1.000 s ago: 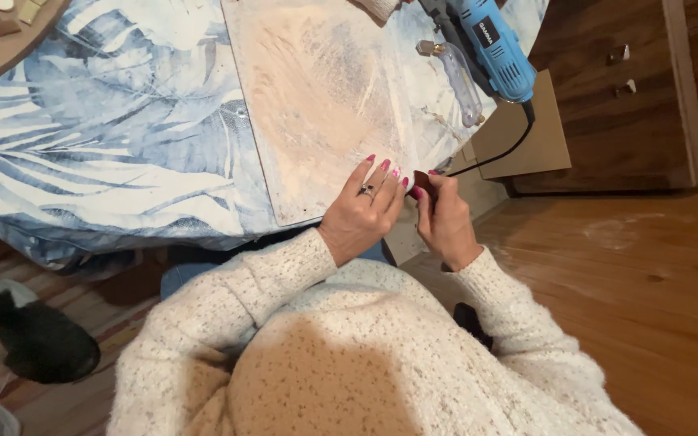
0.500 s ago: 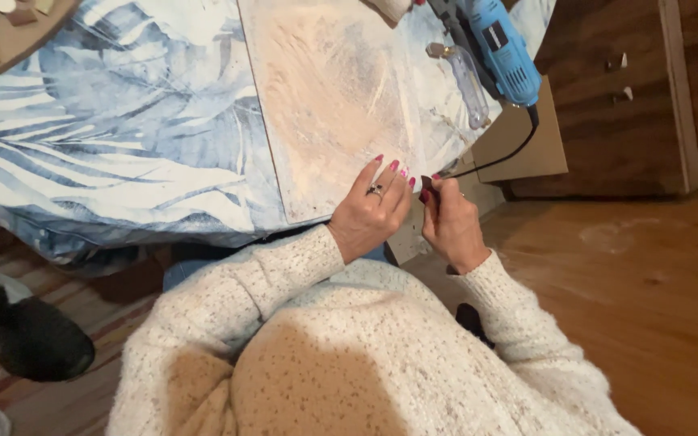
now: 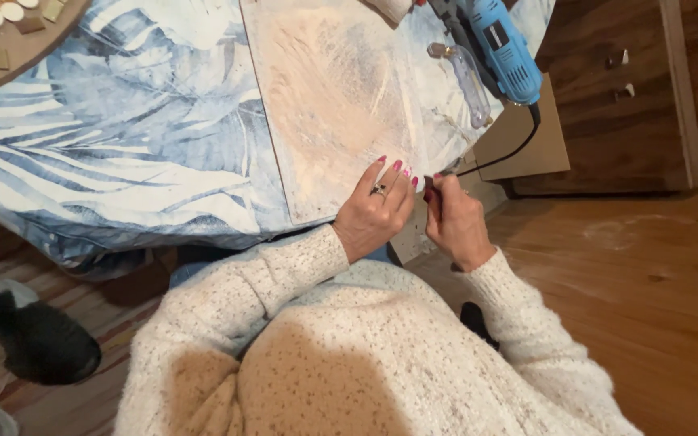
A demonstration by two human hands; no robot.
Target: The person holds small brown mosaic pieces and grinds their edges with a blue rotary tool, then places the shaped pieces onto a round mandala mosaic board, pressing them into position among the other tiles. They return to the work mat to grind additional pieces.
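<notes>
My left hand [image 3: 375, 211] and my right hand [image 3: 452, 221] meet at the near right corner of a dusty pale work board [image 3: 329, 97] that lies on a table with a blue leaf-print cloth [image 3: 123, 137]. The fingertips of both hands pinch at something very small between them; what it is I cannot make out. A ring sits on the left hand. A blue corded power tool [image 3: 501, 50] lies at the board's far right, and its black cord [image 3: 501, 158] runs down toward my right hand.
A clear plastic tube-like piece [image 3: 467, 74] lies beside the tool. At the far left sits a round brown board with small tiles [image 3: 11, 32]. A dark wooden cabinet [image 3: 632, 89] stands at the right on a wood floor. A black shoe [image 3: 38, 339] is at lower left.
Both hands stay together at the board's corner with only slight finger shifts. The view has drifted a little.
</notes>
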